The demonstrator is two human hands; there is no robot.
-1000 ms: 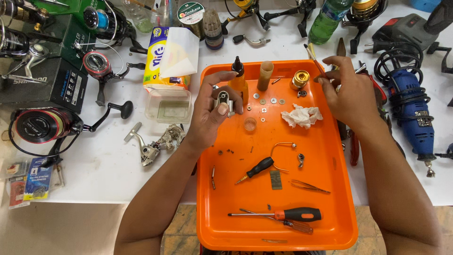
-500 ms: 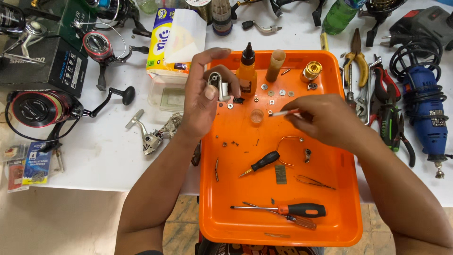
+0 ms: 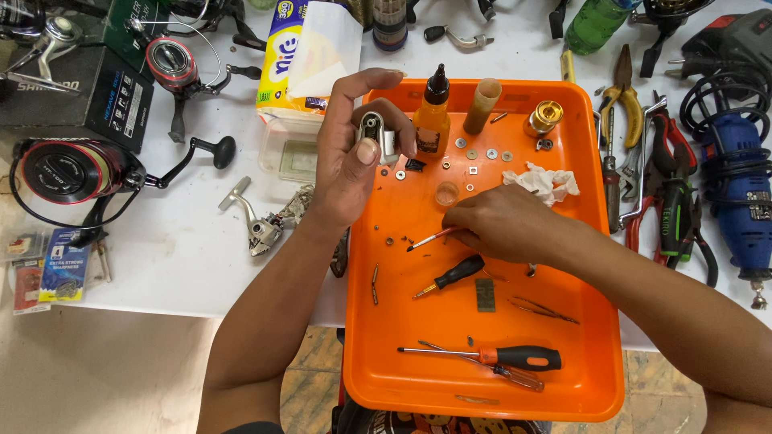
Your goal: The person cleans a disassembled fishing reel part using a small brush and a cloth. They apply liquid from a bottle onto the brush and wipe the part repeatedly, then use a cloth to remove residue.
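Observation:
My left hand (image 3: 347,157) is raised over the upper left corner of the orange tray (image 3: 599,354) and grips a small silver reel part (image 3: 375,137) between thumb and fingers. Lower down, over the tray's middle, my right hand (image 3: 503,225) holds a thin red-handled brush (image 3: 430,239). Its tip points left, down toward tiny screws on the tray floor. A black-handled screwdriver (image 3: 454,275) lies just below the right hand. A crumpled white tissue (image 3: 543,182) rests just above it.
The tray also holds an orange oil bottle (image 3: 433,116), a tan tube (image 3: 482,104), a gold spool (image 3: 544,117), washers, tweezers (image 3: 543,310) and an orange-handled screwdriver (image 3: 490,356). Fishing reels (image 3: 68,170) lie left on the white table. Pliers (image 3: 623,128) and a blue rotary tool (image 3: 744,193) lie right.
My right hand came down from the tray's upper right corner to its middle, now holding the thin brush low over the small screws. My left hand stays raised with the reel part.

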